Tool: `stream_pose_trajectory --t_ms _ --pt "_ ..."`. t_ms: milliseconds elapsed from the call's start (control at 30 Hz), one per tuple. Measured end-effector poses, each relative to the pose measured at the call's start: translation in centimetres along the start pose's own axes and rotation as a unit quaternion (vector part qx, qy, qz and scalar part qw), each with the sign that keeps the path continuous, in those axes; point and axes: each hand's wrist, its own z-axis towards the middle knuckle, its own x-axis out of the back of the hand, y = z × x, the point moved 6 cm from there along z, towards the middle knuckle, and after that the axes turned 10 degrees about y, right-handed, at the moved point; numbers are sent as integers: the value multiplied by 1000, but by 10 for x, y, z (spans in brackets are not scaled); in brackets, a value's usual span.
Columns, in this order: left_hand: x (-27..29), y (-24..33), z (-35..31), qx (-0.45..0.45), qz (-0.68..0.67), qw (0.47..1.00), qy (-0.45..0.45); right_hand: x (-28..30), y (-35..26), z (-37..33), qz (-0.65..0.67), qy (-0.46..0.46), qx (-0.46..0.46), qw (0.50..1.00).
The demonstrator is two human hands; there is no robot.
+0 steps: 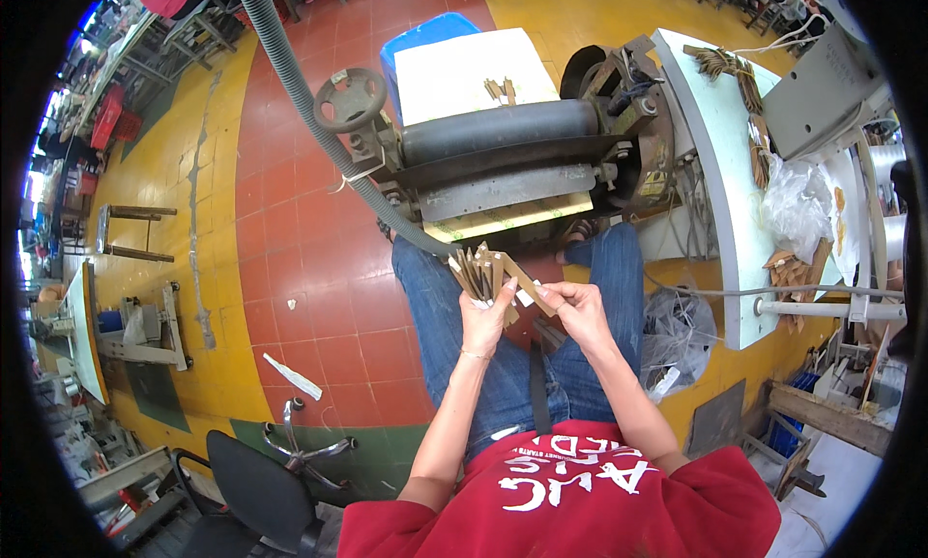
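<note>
Above my lap, my left hand is closed around a fanned bundle of brown strips, with white ends showing on several of them. My right hand pinches the end of one brown strip that slants down from the bundle. Small white patches show near my fingertips; I cannot tell if they are labels or tape. Just beyond my hands stands a roller machine with a dark cylinder and a metal plate in front. A few brown pieces lie on the white board behind the roller.
A grey ribbed hose runs down from the upper left to near my hands. At right, a pale table holds brown strips, a clear plastic bag and a grey box. A black chair stands at lower left.
</note>
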Motion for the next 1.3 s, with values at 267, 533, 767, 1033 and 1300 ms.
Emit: stream_pose_trajectory --t_ms 267,533,767,1033,1300 --pt "-8 13 4 -49 50 997 -42 6 -1 0 -29 41 11 999" --pt "-7 2 1 -2 7 1000 -6 -4 13 0 118 -46 -58 990" --pt "3 -2 5 43 -63 997 -8 11 12 44 68 23 -71 995" --pt "23 -2 0 63 -181 981 -42 -8 -7 139 258 116 -150 947" --pt "12 -10 -2 88 -201 974 -52 -6 -5 43 42 11 -47 998"
